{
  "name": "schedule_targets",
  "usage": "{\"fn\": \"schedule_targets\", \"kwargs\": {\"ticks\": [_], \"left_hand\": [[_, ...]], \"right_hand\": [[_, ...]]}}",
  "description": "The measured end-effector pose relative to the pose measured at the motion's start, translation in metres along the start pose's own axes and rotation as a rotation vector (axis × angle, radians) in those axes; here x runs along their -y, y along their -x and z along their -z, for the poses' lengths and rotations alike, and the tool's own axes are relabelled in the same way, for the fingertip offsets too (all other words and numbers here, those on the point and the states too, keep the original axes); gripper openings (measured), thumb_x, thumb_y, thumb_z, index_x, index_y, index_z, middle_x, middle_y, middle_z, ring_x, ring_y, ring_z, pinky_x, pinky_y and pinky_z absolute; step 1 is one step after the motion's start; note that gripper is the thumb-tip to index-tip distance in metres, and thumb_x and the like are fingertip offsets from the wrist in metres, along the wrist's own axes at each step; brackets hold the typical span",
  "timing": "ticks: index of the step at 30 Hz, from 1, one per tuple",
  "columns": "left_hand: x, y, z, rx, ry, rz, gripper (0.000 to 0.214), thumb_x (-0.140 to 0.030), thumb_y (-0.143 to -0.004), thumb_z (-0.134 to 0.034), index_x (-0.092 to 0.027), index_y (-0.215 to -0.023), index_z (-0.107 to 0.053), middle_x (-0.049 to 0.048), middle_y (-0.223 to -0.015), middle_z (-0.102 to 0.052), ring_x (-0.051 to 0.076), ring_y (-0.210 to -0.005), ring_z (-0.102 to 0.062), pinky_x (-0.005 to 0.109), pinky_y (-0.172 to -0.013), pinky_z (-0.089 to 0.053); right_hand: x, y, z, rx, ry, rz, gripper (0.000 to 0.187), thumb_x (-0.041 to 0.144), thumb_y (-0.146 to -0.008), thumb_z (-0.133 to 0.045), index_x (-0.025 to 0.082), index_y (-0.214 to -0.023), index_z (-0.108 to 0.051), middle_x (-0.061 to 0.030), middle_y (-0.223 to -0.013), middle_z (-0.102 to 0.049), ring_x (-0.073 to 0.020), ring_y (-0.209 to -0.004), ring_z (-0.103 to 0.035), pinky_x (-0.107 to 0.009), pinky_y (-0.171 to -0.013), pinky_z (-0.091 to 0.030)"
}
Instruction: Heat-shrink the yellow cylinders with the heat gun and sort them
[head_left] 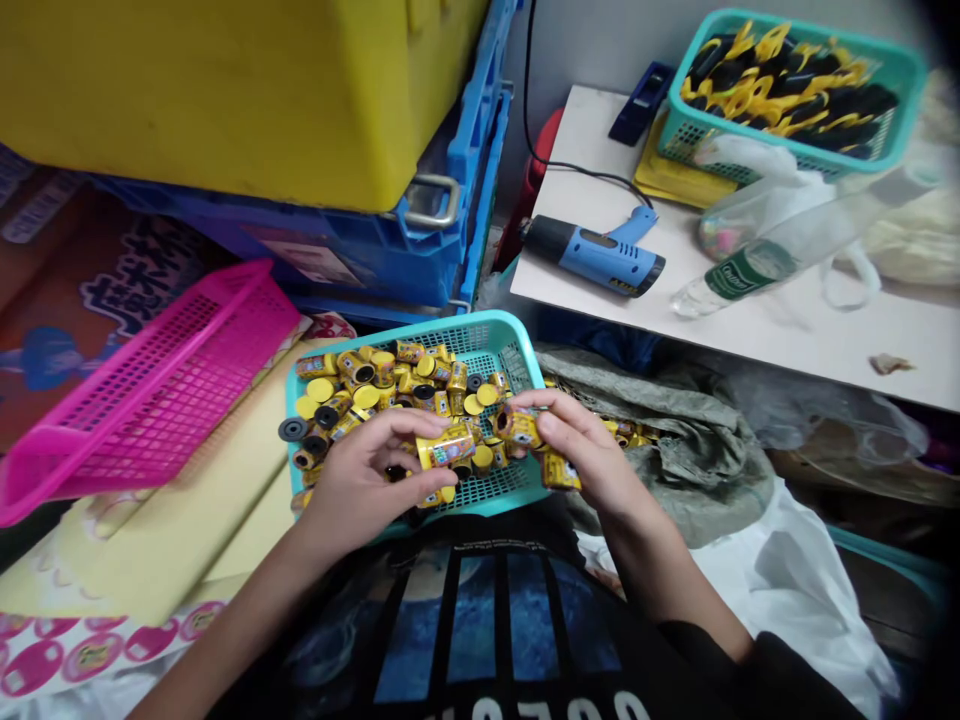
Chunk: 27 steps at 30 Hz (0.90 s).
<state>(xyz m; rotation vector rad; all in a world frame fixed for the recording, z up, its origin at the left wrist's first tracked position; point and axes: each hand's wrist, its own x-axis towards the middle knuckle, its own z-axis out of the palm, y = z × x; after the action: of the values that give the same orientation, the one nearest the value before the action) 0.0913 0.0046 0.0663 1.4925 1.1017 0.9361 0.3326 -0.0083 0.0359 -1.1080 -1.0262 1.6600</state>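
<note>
A turquoise plastic basket [517,345] sits in front of me, holding many small yellow printed canisters [382,370], some with round yellow lids and some showing black ends. Over its near side, my left hand [367,465] pinches one yellow canister [448,447] between thumb and fingers. Across from it, my right hand [581,440] grips another canister [517,427] with its open dark end towards the left. One more canister [559,470] shows below the right fingers; whether it is held too I cannot tell.
A heat gun [596,255], a water bottle [757,265] and a turquoise basket of black-and-yellow parts [787,150] are on the white table. A pink basket [187,390] leans at left beneath blue and yellow crates [360,240]. A grey-green sack [675,430] with more canisters lies at right.
</note>
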Motion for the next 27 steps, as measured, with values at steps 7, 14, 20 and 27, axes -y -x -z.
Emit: {"fn": "schedule_targets", "kwargs": {"ticks": [7, 14, 20, 27], "left_hand": [[-0.005, -0.009, -0.008, 0.069, -0.134, -0.128, 0.026, -0.015, -0.078, -0.079, -0.026, -0.102, -0.072, 0.0035, -0.112, -0.071, 0.018, -0.107, -0.070, 0.019, -0.070, -0.062], [-0.006, -0.019, -0.020, 0.145, -0.307, -0.249, 0.028, -0.017, -0.082, -0.077, -0.027, -0.107, -0.069, 0.0020, -0.110, -0.072, 0.017, -0.107, -0.069, 0.024, -0.081, -0.061], [-0.009, -0.033, -0.030, 0.214, -0.415, -0.498, 0.032, -0.007, -0.083, -0.073, -0.024, -0.109, -0.062, 0.0025, -0.112, -0.068, 0.015, -0.106, -0.066, 0.030, -0.097, -0.053], [-0.020, -0.046, -0.048, 0.276, -0.500, -0.671, 0.026, -0.004, -0.086, -0.065, -0.021, -0.105, -0.060, 0.0034, -0.105, -0.063, 0.014, -0.098, -0.064, 0.026, -0.087, -0.055]], "right_hand": [[-0.001, -0.001, 0.011, 0.173, -0.674, -0.393, 0.049, 0.056, -0.084, -0.068, 0.016, -0.093, -0.041, 0.0039, -0.068, -0.049, -0.0026, -0.044, -0.035, -0.015, -0.042, -0.028], [0.007, 0.006, 0.021, 0.267, -0.956, -0.411, 0.040, 0.039, -0.105, -0.013, 0.014, -0.093, -0.042, 0.0000, -0.070, -0.052, -0.0036, -0.040, -0.032, -0.016, -0.042, -0.025], [0.011, 0.009, 0.037, 0.265, -0.849, -0.308, 0.037, 0.045, -0.102, -0.030, 0.014, -0.089, -0.043, 0.0006, -0.067, -0.055, -0.0034, -0.036, -0.031, -0.017, -0.039, -0.026], [0.025, 0.020, 0.089, -0.193, -0.270, -0.064, 0.055, 0.064, -0.077, -0.066, 0.015, -0.098, -0.052, -0.0027, -0.066, -0.059, -0.0095, -0.046, -0.045, -0.018, -0.040, -0.030]]}}
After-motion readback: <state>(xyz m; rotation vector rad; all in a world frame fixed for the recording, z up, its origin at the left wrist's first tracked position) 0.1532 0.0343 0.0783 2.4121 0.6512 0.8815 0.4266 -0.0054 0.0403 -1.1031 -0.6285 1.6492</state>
